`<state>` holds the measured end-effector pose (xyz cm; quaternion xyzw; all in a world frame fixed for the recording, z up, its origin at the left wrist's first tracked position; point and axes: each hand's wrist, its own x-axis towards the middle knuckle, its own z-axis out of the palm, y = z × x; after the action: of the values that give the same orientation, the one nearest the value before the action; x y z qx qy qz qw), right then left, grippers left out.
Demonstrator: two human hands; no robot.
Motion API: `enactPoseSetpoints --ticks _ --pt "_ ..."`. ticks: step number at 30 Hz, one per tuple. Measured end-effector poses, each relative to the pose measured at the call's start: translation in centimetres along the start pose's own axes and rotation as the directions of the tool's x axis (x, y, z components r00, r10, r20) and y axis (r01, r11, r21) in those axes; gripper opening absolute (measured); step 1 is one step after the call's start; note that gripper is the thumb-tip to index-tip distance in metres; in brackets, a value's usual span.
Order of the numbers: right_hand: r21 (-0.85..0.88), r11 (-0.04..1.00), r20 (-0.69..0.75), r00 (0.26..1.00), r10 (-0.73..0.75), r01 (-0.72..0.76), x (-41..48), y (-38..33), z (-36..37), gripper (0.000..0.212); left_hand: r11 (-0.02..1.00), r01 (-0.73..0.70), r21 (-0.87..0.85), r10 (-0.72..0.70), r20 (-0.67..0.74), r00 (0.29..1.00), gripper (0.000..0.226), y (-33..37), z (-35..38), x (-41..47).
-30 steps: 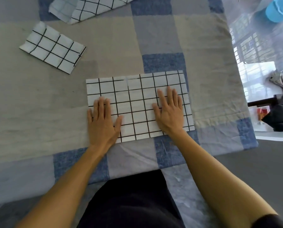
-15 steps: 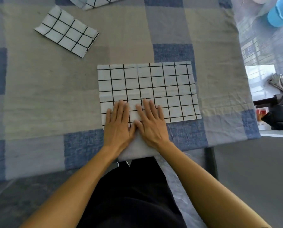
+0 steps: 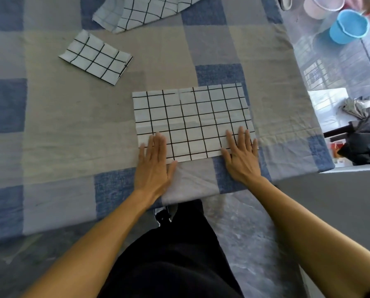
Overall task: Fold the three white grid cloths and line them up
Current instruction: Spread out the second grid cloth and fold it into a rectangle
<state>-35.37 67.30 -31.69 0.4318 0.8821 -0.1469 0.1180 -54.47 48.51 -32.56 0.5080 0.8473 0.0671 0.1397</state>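
A half-folded white grid cloth (image 3: 192, 121) lies flat as a wide rectangle in the middle of the table. My left hand (image 3: 155, 166) rests flat, fingers apart, on its near left corner. Spread the same way, my right hand (image 3: 242, 157) presses on its near right corner. A small folded grid cloth (image 3: 96, 58) lies at an angle to the far left. An unfolded, rumpled grid cloth (image 3: 143, 11) sits at the far edge of the view, partly cut off.
A blue, grey and beige checked tablecloth (image 3: 72, 125) covers the table, whose right edge runs near the cloth. Off the table at the right are a blue bucket (image 3: 348, 26), a pale tub (image 3: 321, 6) and dark clothing (image 3: 366, 143) on the floor.
Both hands were together at the middle of the cloth's near edge half a second ago. They have slid apart along that edge to its two near corners.
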Motion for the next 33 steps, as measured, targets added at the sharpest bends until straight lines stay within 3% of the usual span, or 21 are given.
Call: enactPoseSetpoints --ticks 3,5,9,16,20,23,26,30,33 --pt "0.075 0.974 -0.086 0.975 -0.206 0.213 -0.9 -4.3 -0.1 0.057 0.988 -0.146 -0.040 0.149 0.084 0.985 0.072 2.7 0.3 0.0" --pt "0.123 0.945 -0.051 0.953 -0.300 0.304 -1.6 -7.7 0.7 0.057 0.986 -0.165 0.008 0.162 0.160 0.974 0.076 3.6 0.8 -0.4" --pt "0.093 0.969 0.022 0.972 -0.233 0.230 -2.4 -8.7 3.2 0.069 0.995 -0.080 0.065 0.067 0.183 0.981 0.080 1.5 1.5 -1.2" --pt "0.059 0.998 -0.025 1.000 0.013 -0.011 -3.5 1.9 2.0 0.071 0.997 0.012 0.076 -0.021 0.128 0.991 0.085 -1.7 0.6 -3.0" --pt "0.024 0.998 -0.032 0.998 0.061 -0.060 -3.6 1.5 1.8 0.072 0.988 -0.066 0.139 0.047 0.138 0.989 0.084 0.1 0.2 -2.2" --pt "0.005 0.994 -0.109 0.988 -0.111 0.112 -4.2 -2.8 2.0 0.067 0.985 -0.167 0.034 0.162 0.115 0.980 0.076 2.9 0.9 -1.6" --pt "0.022 0.933 -0.045 0.933 -0.357 0.358 -4.6 -7.7 2.8 0.067 0.979 -0.204 0.000 0.202 0.120 0.972 0.073 4.4 1.8 -2.2" --pt "0.064 0.941 -0.002 0.943 -0.332 0.331 -4.8 -8.5 3.9 0.075 0.976 -0.217 0.021 0.215 0.094 0.972 0.069 2.6 2.0 -2.8" --pt "0.088 0.977 -0.095 0.978 -0.187 0.196 -5.2 -5.1 4.0 0.074 0.989 -0.136 0.050 0.131 0.099 0.986 0.072 0.9 1.8 -3.2"
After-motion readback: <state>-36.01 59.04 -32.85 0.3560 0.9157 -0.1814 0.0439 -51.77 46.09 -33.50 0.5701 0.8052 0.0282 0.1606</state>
